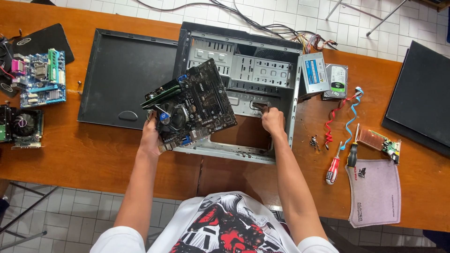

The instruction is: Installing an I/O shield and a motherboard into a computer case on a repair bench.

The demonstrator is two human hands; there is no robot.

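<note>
**Q:** What does my left hand (151,136) hold?

**A:** My fingers curl around the lower edge of the black rectangular motherboard with round cooler fan (191,105), pinching it. The board sits tilted above my fingers, over the left wall of the open grey metal computer case (243,70).

**Q:** And my right hand (273,121)?

**A:** It is inside the case. My fingers close on a small dark metal part (260,107) just above the fingertips; I cannot tell what it is. The red-handled screwdriver (333,166) lies well to the right, untouched.
</note>
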